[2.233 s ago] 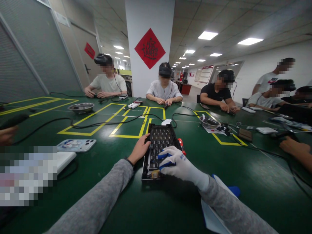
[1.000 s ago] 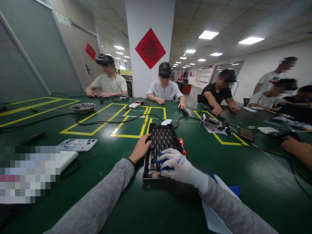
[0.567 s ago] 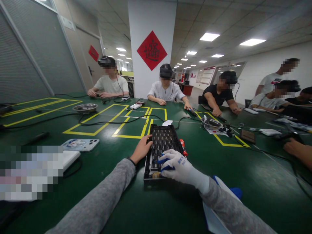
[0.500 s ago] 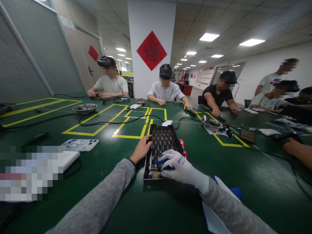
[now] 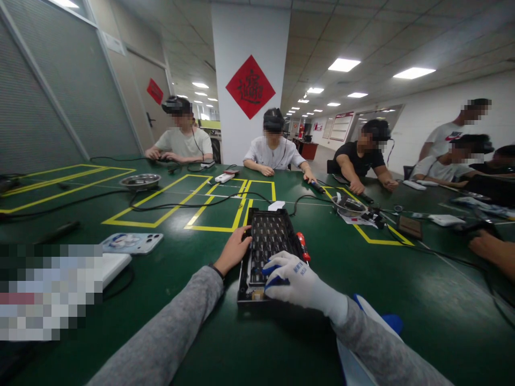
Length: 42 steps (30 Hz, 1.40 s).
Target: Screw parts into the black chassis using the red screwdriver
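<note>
grey sleeves (image 5: 161, 329) — dark left wristband (image 5: 216, 271) — white right glove (image 5: 300, 284), blue print (image 5: 298, 268), blue-coated fingers (image 5: 270, 270)

A metal bowl (image 5: 140, 185) stands beyond a phone (image 5: 139, 244) on the table (image 5: 241, 348).

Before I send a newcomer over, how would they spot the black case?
On the green table, find the bare left hand and gloved right hand. The black case lies where both reach, left of a red object. Unlike its neighbours, it holds rows of small pieces.

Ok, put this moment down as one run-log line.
left hand: bare, at left edge of bit case | right hand: gloved, over case's near end, grip unclear | red-handled screwdriver: right of case | phone: farther left
</note>
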### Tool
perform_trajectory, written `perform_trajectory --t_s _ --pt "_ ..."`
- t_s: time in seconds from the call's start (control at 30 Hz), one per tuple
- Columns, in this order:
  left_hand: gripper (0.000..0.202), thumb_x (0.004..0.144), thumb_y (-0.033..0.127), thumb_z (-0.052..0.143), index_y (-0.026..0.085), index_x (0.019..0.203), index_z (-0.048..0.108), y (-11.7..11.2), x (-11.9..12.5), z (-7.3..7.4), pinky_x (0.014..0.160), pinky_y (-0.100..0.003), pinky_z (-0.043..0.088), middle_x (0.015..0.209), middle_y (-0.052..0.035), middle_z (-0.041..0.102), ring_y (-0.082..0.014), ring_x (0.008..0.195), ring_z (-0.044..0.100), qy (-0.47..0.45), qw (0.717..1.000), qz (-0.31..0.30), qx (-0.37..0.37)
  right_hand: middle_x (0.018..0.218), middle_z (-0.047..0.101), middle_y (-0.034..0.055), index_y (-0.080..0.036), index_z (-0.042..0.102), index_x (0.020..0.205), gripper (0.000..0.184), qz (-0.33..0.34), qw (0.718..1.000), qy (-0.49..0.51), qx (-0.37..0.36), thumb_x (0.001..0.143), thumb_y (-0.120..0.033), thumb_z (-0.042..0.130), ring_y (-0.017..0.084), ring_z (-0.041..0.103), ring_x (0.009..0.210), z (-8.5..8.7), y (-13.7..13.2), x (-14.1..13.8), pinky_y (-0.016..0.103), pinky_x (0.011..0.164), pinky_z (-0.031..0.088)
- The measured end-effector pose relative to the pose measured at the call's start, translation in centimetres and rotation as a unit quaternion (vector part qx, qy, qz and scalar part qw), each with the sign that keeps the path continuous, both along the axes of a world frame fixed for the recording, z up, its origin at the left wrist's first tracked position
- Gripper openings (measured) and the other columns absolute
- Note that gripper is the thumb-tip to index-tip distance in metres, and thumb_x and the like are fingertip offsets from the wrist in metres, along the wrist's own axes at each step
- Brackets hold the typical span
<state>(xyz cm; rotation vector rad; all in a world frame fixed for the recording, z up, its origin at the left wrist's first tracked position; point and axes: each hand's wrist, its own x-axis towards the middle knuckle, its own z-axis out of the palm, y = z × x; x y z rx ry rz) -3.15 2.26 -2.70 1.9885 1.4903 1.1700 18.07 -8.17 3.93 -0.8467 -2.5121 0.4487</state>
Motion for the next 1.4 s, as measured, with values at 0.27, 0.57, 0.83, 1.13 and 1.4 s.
perform_trajectory --t_s 0.27,0.57,0.83,1.13,1.4 --pt "0.04 0.081 0.024 0.044 0.016 0.119 0.051 -0.03 -0.03 0.03 0.103 -0.036 0.032 0.122 -0.0088 0.053 -0.0199 0.114 0.047 -0.003 1.0 0.004 -0.003 0.102 0.063 0.0021 -0.023 0.07 0.079 0.016 0.004 1.0 0.01 0.022 0.073 -0.037 0.065 0.019 0.047 0.106 -0.44 0.27 -0.1 0.037 0.091 0.038" --pt "0.04 0.081 0.024 0.044 0.016 0.12 0.051 -0.15 -0.03 0.07 0.104 -0.037 0.031 0.122 -0.0087 0.053 -0.0199 0.115 0.046 -0.006 1.0 0.003 -0.008 0.104 0.063 0.0005 -0.024 0.07 0.082 0.014 0.031 0.999 -0.001 0.008 0.077 -0.033 0.061 0.017 0.047 0.106 0.28 0.04 0.04 0.033 0.094 0.038" --pt "0.039 0.081 0.024 0.045 0.016 0.118 0.052 -0.27 0.0 0.28 0.103 -0.036 0.032 0.122 -0.0087 0.053 -0.0196 0.115 0.047 -0.009 1.0 0.001 -0.008 0.103 0.063 0.0022 -0.022 0.069 0.082 0.014 0.011 1.0 0.01 0.015 0.075 -0.033 0.063 0.018 0.047 0.107 0.06 -0.01 -0.02 0.035 0.093 0.038" --pt "0.04 0.081 0.024 0.044 0.014 0.119 0.051 -0.19 -0.02 0.11 0.103 -0.037 0.031 0.122 -0.0096 0.052 -0.0198 0.115 0.046 0.001 1.0 0.002 -0.003 0.1 0.064 0.0015 -0.023 0.07 0.083 0.014 0.033 0.999 0.01 0.007 0.076 -0.033 0.062 0.018 0.048 0.104 0.26 0.02 0.08 0.034 0.092 0.039" --pt "0.039 0.081 0.024 0.044 0.015 0.118 0.051 -0.2 0.0 0.11 0.103 -0.036 0.031 0.122 -0.0087 0.053 -0.0195 0.115 0.046 0.0 1.0 0.001 0.002 0.101 0.063 0.0018 -0.023 0.07 0.082 0.014 0.026 0.999 0.008 0.018 0.075 -0.033 0.063 0.018 0.048 0.105 -0.07 0.08 0.02 0.035 0.093 0.038"
